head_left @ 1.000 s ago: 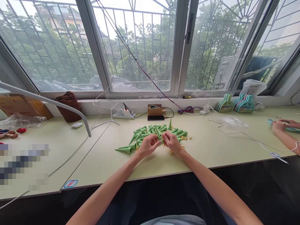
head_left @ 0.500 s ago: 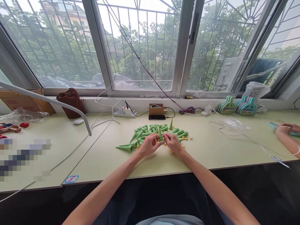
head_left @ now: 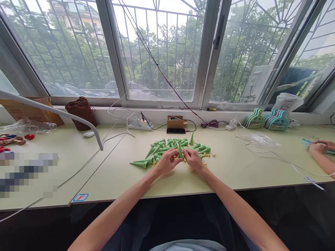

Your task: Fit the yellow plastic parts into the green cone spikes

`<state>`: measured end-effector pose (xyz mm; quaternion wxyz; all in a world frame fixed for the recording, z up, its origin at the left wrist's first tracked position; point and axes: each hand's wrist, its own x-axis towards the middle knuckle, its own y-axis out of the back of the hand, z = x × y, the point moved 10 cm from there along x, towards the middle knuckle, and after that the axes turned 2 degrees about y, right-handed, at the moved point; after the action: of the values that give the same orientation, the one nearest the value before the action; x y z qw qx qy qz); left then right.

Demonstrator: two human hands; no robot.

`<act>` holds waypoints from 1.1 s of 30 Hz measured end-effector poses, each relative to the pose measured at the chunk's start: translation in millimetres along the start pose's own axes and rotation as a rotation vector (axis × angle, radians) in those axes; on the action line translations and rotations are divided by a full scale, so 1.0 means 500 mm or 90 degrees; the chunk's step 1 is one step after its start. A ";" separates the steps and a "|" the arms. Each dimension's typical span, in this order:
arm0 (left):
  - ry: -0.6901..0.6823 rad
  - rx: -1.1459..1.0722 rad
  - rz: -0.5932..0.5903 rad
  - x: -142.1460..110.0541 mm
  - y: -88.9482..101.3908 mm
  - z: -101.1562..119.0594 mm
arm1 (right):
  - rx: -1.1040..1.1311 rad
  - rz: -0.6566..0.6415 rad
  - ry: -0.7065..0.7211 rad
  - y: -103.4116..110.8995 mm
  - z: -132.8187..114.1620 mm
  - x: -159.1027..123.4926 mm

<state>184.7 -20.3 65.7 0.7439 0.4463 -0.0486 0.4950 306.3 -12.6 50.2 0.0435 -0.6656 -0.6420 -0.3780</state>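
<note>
Between my hands a green plastic spike (head_left: pixel 179 149) stands tip up, its wide end low near the fingers. My left hand (head_left: pixel 168 162) is closed round its lower end from the left. From the right, my right hand (head_left: pixel 193 159) pinches at the same spike; whether a small yellow part is also in those fingers is hidden. Around and behind them lies a pile of green spikes (head_left: pixel 158 147). Small yellow plastic parts (head_left: pixel 205 165) are scattered among them and to the right. One single spike (head_left: pixel 192 139) stands upright on its wide end behind the right hand.
A phone (head_left: pixel 176 131) lies before a small cardboard box (head_left: pixel 175 122). White cables (head_left: pixel 277 157) cross the table (head_left: pixel 235 177) at right, near stacked pastel hangers (head_left: pixel 277 120). At the far right are another person's hands (head_left: pixel 319 146). A grey curved tube (head_left: pixel 86 122) reaches in from the left.
The view has shifted slightly. Both hands stay around the same green spike, almost unmoved.
</note>
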 end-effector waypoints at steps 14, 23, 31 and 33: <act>0.040 0.012 0.029 0.005 0.005 -0.021 | 0.002 0.036 -0.034 0.011 -0.003 0.000; 0.134 -0.135 -0.026 0.005 -0.014 -0.042 | 0.051 0.085 -0.046 0.030 -0.002 -0.004; 0.308 -0.396 -0.122 -0.008 -0.056 -0.068 | 0.036 0.049 0.004 0.017 -0.016 -0.004; 0.320 -0.399 -0.147 -0.012 -0.063 -0.072 | 0.028 0.034 0.025 0.014 -0.024 -0.005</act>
<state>192.8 -2.5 21.5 0.8831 0.0663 0.0364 0.4630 307.1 -22.5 60.4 0.0807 -0.6738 -0.6315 -0.3752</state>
